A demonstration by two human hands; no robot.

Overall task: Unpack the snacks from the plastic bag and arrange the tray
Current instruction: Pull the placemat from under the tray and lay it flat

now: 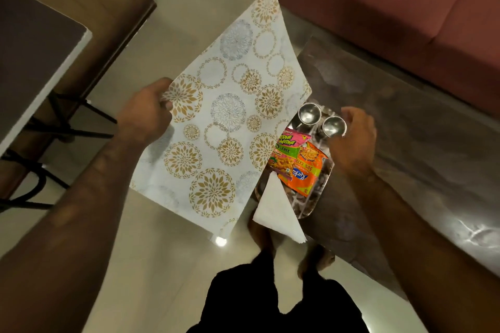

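My left hand (146,113) grips the left edge of a large white mat (224,116) printed with gold and grey flower circles, held tilted in the air over the floor and the table's left end. On the table a shiny steel tray (311,203) holds a pink snack packet (290,143), an orange snack packet (305,170) and a folded white napkin (278,211) that hangs over its near edge. Two steel cups stand at the tray's far end. My right hand (354,138) closes around the right cup (334,126); the left cup (309,113) stands free.
The tray rests on a dark glossy marble-look table (405,143). A maroon sofa (405,8) runs behind it. To the left are a wooden panel and a white-edged table with black metal legs (67,127). My feet show on the beige tiled floor (167,251).
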